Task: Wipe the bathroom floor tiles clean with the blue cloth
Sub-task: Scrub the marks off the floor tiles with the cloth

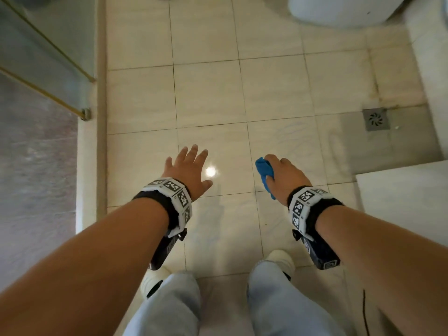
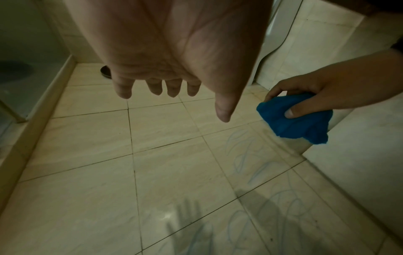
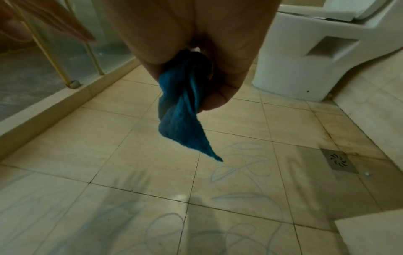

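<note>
Clutching the blue cloth [image 1: 264, 171], the right hand [image 1: 283, 177] hangs above the floor tiles [image 1: 208, 93], its fingers curled round a bunched wad while the thumb [image 2: 298, 110] pins the fabric from the side. In the right wrist view a loose corner of the cloth trails down past the fingertips and ends in a point, clear of the floor. The left hand [image 1: 188, 172] holds nothing; its fingers [image 2: 152, 88] are spread and straight, palm turned down, well apart from the cloth and likewise off the tiles.

Below and ahead of the right fingers, faint bluish scribbles [image 3: 237, 165] loop across several tiles, and beyond them, toward the right wall, sits a metal floor drain [image 1: 375, 119]. A white toilet [image 3: 322, 57] stands further ahead of the fingers, and a glass shower screen [image 1: 41, 59] lies off beyond the left hand.

Judging by the way it folds and droops, the cloth is light, soft and limp, with no stiffness of its own. Held as a wad, it offers only a small contact patch; it would probably wipe better spread under a flat palm, fingers pressing down through it. The glossy tiles look smooth, so the fabric should slide easily, and the dangling corner may drag or fold under. The marks look untouched, so wiping seems yet to begin.
</note>
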The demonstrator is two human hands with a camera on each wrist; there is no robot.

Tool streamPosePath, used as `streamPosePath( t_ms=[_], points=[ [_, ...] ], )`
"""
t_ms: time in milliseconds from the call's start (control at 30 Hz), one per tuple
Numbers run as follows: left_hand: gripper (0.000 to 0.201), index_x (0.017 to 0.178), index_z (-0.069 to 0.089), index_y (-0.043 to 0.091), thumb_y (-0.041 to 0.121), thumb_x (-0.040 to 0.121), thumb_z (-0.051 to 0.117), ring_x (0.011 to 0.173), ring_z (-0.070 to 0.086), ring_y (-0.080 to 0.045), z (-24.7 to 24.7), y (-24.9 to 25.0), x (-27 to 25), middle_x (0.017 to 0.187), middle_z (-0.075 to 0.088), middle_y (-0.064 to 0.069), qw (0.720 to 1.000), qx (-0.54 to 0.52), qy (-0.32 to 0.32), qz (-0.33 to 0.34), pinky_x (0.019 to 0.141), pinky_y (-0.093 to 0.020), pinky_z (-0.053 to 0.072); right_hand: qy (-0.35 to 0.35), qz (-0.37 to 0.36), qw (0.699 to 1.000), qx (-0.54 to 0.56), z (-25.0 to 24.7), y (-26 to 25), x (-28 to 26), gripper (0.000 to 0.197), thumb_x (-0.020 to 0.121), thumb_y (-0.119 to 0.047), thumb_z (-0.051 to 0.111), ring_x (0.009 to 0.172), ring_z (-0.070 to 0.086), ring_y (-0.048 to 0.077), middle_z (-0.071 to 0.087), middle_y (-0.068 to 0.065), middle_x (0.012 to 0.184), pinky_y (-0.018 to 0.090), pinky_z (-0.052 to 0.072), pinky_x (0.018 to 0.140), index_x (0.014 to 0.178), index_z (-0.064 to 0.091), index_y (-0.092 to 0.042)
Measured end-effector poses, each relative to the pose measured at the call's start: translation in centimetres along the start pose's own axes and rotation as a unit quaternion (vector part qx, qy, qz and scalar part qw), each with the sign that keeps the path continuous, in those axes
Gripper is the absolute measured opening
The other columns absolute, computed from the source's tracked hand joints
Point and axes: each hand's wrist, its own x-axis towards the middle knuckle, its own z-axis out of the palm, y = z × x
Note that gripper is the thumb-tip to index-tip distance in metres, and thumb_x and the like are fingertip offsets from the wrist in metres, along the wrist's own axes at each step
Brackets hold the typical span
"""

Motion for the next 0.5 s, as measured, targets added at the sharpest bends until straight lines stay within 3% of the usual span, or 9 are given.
streamPosePath(
  t_ms=[200, 367, 500],
  points=[
    [0.078, 0.154, -0.002, 0.024, 0.047, 0.097, 0.046, 0.149, -0.005, -0.021, -5.1, 5.0, -2.0, 0.162, -0.007, 0.0, 0.999, -0.036, 0.009, 0.003, 0.12, -0.048, 0.008, -0.005, 0.022, 1.0, 0.021, -4.3, 2.2, -2.6, 0.047, 0.097, -0.022, 0.037, 0.087, 0.057, 0.029, 0.045, 0.014, 0.118, 0.035, 0.049, 0.072, 0.143, 0.025, -0.026],
    [0.077, 0.154, -0.001, 0.024, 0.047, 0.097, 0.046, 0.149, -0.004, -0.021, -6.7, 7.2, -1.2, 0.162, -0.008, 0.0, 0.998, -0.051, 0.002, 0.029, 0.12, -0.048, 0.008, -0.005, 0.011, 1.0, -0.023, -6.6, 3.4, -2.4, 0.051, 0.1, -0.02, 0.033, 0.069, 0.051, 0.023, 0.033, 0.012, 0.128, 0.034, 0.051, 0.068, 0.148, 0.018, -0.029],
    [0.077, 0.154, -0.001, 0.025, 0.047, 0.097, 0.046, 0.149, -0.005, -0.021, -6.7, 7.5, 1.0, 0.162, -0.008, 0.0, 0.997, -0.051, -0.01, 0.056, 0.12, -0.048, 0.007, 0.017, 0.016, 0.999, -0.049, -6.7, 3.3, -0.7, 0.052, 0.098, -0.014, 0.037, 0.056, 0.042, 0.018, 0.025, 0.013, 0.136, 0.031, 0.047, 0.06, 0.146, 0.022, -0.027]
  ],
)
